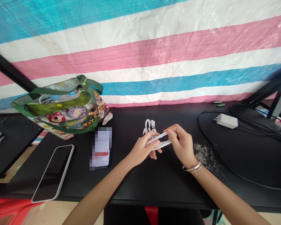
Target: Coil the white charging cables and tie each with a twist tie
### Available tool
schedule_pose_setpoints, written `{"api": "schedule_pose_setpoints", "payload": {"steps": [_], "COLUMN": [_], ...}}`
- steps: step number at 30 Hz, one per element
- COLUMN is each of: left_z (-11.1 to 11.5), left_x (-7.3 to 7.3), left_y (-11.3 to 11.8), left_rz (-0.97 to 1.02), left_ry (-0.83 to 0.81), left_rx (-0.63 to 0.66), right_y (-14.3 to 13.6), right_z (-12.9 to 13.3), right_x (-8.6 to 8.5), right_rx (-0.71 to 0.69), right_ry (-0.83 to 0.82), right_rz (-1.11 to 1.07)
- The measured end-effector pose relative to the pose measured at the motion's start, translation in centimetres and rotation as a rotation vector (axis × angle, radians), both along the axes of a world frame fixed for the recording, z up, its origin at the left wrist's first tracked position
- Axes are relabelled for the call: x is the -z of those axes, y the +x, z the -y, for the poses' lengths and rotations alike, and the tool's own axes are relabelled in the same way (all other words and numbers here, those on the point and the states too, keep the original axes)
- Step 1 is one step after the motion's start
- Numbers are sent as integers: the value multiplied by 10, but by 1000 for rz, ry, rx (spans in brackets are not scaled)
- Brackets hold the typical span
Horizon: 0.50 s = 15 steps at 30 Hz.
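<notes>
Between my two hands a white cable (pixel 163 144) is gathered in an elongated loop, held above the black table. My left hand (pixel 145 145) pinches the loop's left end with the thumb on top; some of its fingers reach out underneath. My right hand (pixel 181 142), with a silver bracelet on the wrist, has its thumb and fingers closed round the right end. Just behind my left hand lies a second white cable bundle (pixel 150 125), coiled and bound with dark ties. Its near part is hidden by my hand.
A cartoon-print bag (pixel 72 115) with green handles stands at the left. In front lie a white-cased phone (pixel 53 175) and a lit phone (pixel 101 148). To the right are a white power adapter (pixel 227 121), a black cable (pixel 221 161) and scattered pale bits (pixel 204 154) on the table (pixel 135 184).
</notes>
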<state>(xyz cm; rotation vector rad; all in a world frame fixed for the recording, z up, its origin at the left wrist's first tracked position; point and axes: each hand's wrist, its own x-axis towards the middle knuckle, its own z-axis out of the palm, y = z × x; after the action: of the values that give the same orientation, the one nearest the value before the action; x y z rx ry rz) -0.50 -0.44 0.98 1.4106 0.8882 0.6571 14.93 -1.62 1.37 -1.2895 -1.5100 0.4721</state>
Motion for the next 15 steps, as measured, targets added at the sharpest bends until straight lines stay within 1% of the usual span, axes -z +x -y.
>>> {"api": "schedule_pose_setpoints", "payload": {"steps": [3,8,10,12,15], "left_z": [0,1,2,2,1], "left_x": [-2,-2,-1,-1,0], "left_y": [-1,-3,-3,-3,-1], "left_rz": [-27,-139,-161,-146,-86], "left_ry": [87,291,344,325,221], "left_rx": [9,-39,-49,-50,-59], "right_y": [0,-1,-1,-1,-2], "right_z": [0,0,0,0,-1], "right_x": [-1,-2,-2,-2,-1], "right_rx": [4,7,11,17,33], "right_ry": [35,47,45,41,35], "right_rz": [-3,4,-6,-24,-49]}}
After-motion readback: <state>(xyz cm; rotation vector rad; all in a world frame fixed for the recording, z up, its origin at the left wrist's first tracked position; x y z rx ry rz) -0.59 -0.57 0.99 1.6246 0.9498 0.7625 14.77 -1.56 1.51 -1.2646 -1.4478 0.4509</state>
